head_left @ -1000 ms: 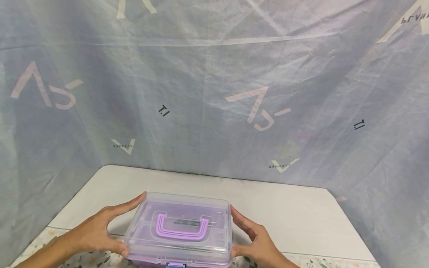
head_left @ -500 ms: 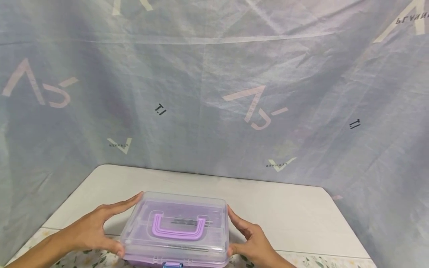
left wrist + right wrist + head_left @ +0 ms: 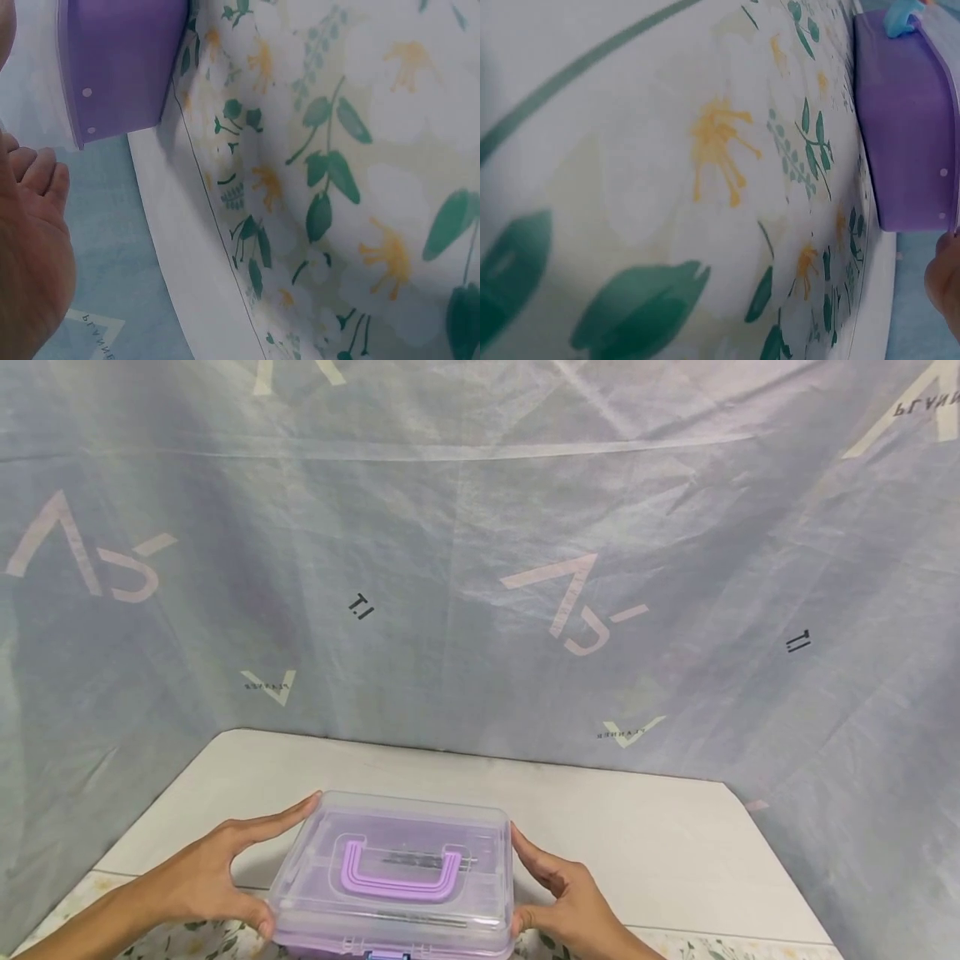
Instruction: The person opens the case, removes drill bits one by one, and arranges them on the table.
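A purple plastic storage box (image 3: 480, 893) with a clear lid stands at the bottom middle of the head view, its lid down. A lilac carry handle (image 3: 401, 889) lies folded on the lid, and thin dark items show through it. My left hand (image 3: 198, 877) grips the left side, thumb at the front corner and fingertips at the back corner. On the right side my right hand (image 3: 573, 902) holds the box likewise, thumb at the front. The right wrist view shows a blue latch (image 3: 902, 19) on the box front.
Under the box lies a floral cloth (image 3: 202, 939) at the front and a white board (image 3: 637, 843) behind it. Grey printed fabric (image 3: 450, 568) hangs at the back and on both sides.
Box and hands appear slightly further left in the head view than one second ago, as does the backdrop. Both hands keep the same hold on the box.
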The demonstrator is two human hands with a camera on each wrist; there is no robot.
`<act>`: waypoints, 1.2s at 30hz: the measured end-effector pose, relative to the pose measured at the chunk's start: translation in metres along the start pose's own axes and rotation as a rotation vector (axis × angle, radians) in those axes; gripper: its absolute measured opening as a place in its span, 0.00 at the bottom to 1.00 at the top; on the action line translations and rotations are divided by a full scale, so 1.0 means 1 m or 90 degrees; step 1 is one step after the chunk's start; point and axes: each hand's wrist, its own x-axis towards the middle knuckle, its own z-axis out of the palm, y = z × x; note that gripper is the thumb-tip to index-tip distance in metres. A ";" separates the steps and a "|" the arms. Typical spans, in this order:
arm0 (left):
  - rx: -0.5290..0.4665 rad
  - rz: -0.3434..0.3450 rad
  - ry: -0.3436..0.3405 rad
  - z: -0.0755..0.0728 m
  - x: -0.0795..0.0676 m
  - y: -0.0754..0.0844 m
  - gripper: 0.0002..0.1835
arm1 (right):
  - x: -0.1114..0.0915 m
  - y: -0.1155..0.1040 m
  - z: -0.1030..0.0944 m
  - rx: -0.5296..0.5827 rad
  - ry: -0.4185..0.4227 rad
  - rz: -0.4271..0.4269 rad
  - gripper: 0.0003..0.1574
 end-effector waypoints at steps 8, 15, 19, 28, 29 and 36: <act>-0.024 0.014 0.001 -0.004 0.004 0.001 0.63 | 0.002 -0.005 0.000 0.015 0.002 0.011 0.62; -0.076 0.028 -0.010 -0.010 0.015 -0.002 0.54 | 0.009 -0.012 -0.005 -0.043 0.018 0.031 0.55; -0.102 -0.015 -0.018 -0.013 0.021 -0.002 0.46 | 0.015 -0.017 -0.007 -0.069 0.038 0.040 0.53; -0.213 -0.019 -0.024 -0.015 0.030 -0.011 0.36 | 0.026 -0.030 -0.010 -0.039 0.045 0.036 0.52; -0.236 -0.014 -0.025 -0.014 0.031 -0.013 0.35 | 0.027 -0.031 -0.011 -0.040 0.047 0.039 0.51; -0.212 -0.036 0.009 -0.016 0.042 -0.013 0.27 | 0.036 -0.041 -0.013 -0.102 0.083 0.063 0.41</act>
